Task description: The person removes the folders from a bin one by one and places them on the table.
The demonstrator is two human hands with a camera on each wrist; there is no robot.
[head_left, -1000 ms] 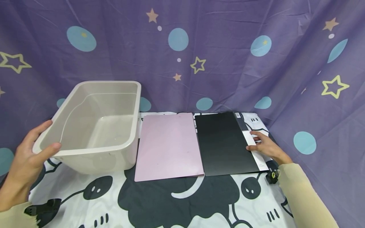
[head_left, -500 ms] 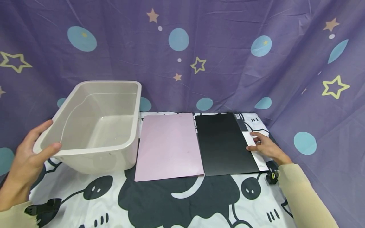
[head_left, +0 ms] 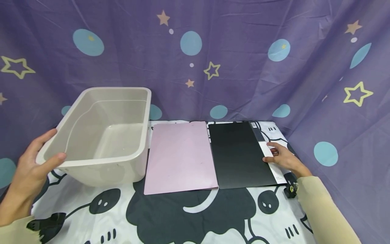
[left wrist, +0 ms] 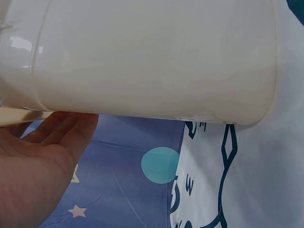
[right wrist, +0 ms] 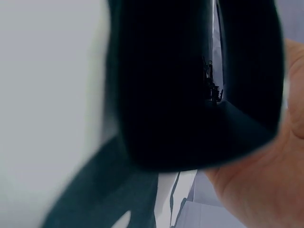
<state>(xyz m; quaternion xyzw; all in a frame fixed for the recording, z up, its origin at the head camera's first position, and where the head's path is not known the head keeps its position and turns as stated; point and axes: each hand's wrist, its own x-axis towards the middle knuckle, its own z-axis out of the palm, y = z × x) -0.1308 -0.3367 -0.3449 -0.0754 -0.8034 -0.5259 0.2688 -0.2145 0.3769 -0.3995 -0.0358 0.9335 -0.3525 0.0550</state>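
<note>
In the head view, my left hand (head_left: 33, 169) grips the near-left corner of a cream plastic bin (head_left: 103, 173), thumb over the rim and fingers on the outer wall. The left wrist view has that hand (left wrist: 42, 166) against the bin's smooth side (left wrist: 152, 57). On the right, my right hand (head_left: 284, 157) holds the spine edge of a black folder (head_left: 240, 156) with a white-and-grey spine strip. Up close in the right wrist view, the folder's dark end (right wrist: 161, 95) shows a metal clip inside, with part of my hand (right wrist: 256, 185) beside it.
Between bin and black folder lies a pink folder (head_left: 182, 156). A white cloth (head_left: 158, 227) with dark cartoon figures covers the table. Behind it hangs a purple curtain (head_left: 237, 44) with stars and blue dots, which also runs along the right side.
</note>
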